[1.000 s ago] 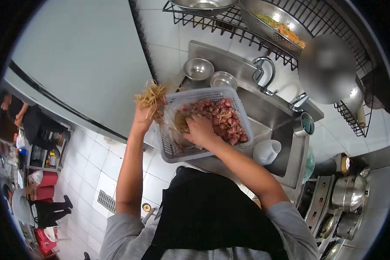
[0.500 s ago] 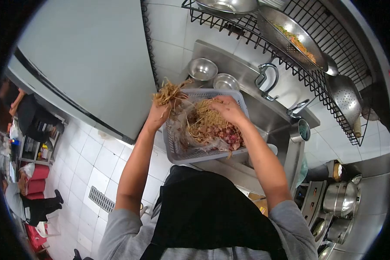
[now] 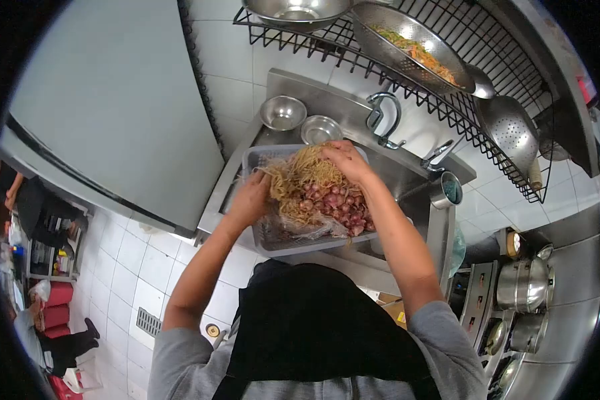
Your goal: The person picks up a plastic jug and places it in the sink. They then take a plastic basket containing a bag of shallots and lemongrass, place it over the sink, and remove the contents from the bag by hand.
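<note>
A grey plastic basket [image 3: 300, 249] sits over the edge of the steel sink. Inside it lie red shallots [image 3: 337, 205] with a mass of dry, straw-like stalks [image 3: 310, 168] above them, and a clear plastic bag [image 3: 313, 230] is crumpled around them. My left hand [image 3: 250, 198] is at the basket's left side, closed against the stalks and the bag edge. On the far side, my right hand [image 3: 347, 160] is closed on the top of the stalks.
Two steel bowls [image 3: 283, 113] stand behind the basket. Taps [image 3: 387, 120] rise at the sink's back. A wire rack [image 3: 407, 73] with colanders hangs above. A fridge [image 3: 113, 100] is at left; two people in dark clothes [image 3: 43, 200] are at far left. Pots [image 3: 523, 285] stand at right.
My left hand has come down from above the basket's left rim with its bunch of stalks, and more shallots show. The view has shifted, so the sink and rack appear further left.
</note>
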`<state>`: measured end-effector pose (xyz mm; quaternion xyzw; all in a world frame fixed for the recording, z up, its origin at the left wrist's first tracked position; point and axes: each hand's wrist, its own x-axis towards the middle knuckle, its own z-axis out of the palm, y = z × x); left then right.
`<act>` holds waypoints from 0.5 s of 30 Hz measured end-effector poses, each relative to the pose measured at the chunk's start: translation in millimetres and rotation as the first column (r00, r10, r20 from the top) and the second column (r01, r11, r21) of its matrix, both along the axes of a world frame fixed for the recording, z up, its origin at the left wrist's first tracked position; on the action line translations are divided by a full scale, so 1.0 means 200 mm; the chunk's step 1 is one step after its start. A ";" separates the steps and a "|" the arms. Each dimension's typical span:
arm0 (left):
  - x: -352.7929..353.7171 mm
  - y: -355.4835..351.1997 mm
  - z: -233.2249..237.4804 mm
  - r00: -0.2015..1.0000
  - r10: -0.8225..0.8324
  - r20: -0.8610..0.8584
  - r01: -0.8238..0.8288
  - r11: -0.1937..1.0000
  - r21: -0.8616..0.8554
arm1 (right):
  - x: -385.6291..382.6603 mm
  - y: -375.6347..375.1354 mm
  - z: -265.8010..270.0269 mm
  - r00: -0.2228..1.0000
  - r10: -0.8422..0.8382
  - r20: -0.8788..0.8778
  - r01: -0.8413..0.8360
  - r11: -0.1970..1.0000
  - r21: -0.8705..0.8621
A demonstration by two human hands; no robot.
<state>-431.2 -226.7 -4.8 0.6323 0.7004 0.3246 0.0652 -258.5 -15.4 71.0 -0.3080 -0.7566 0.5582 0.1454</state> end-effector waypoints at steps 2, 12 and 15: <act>-0.05 -0.03 -0.01 0.999 -0.038 -0.025 0.038 0.999 0.003 | 0.01 0.04 -0.03 0.999 0.044 -0.010 -0.044 0.999 0.000; -0.24 -0.11 0.00 0.977 -0.027 -0.210 0.009 0.996 -0.088 | -0.12 0.02 -0.11 0.984 0.170 -0.057 -0.172 0.984 -0.035; -0.28 -0.15 -0.01 0.936 -0.031 -0.350 -0.013 0.992 -0.124 | -0.16 -0.01 -0.14 0.986 0.167 -0.011 -0.166 0.985 0.048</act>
